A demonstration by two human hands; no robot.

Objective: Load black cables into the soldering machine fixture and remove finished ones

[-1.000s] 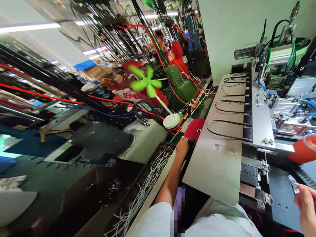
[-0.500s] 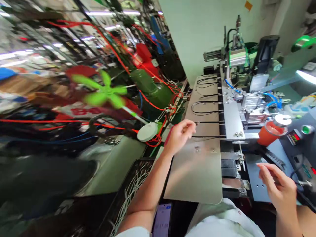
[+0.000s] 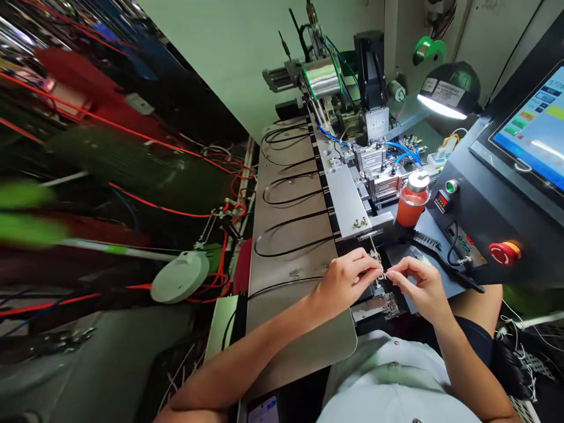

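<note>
My left hand (image 3: pixel 350 279) is closed in a pinch over the clamps (image 3: pixel 376 258) at the near end of the machine's rail. A black cable (image 3: pixel 282 283) runs across the metal plate (image 3: pixel 304 335) into this hand. Opposite it, my right hand (image 3: pixel 418 288) also pinches, thumb against forefinger, with its fingertips almost meeting the left ones. Whatever lies between the right fingertips is too small to make out. Farther along the plate, several looped black cables (image 3: pixel 264 244) have their ends set in the rail.
An orange-red jar (image 3: pixel 412 202) and a black brush (image 3: pixel 434 247) stand beyond my right hand. To the right are a control panel with a red stop button (image 3: pixel 504 254), a screen (image 3: pixel 537 126) and a lit lamp (image 3: pixel 449 91). A green-bladed fan (image 3: pixel 33 214) is at the left.
My left hand has moved right from over the plate to the rail, bringing the cable. My right hand has moved left to meet it. The view has swung to the right.
</note>
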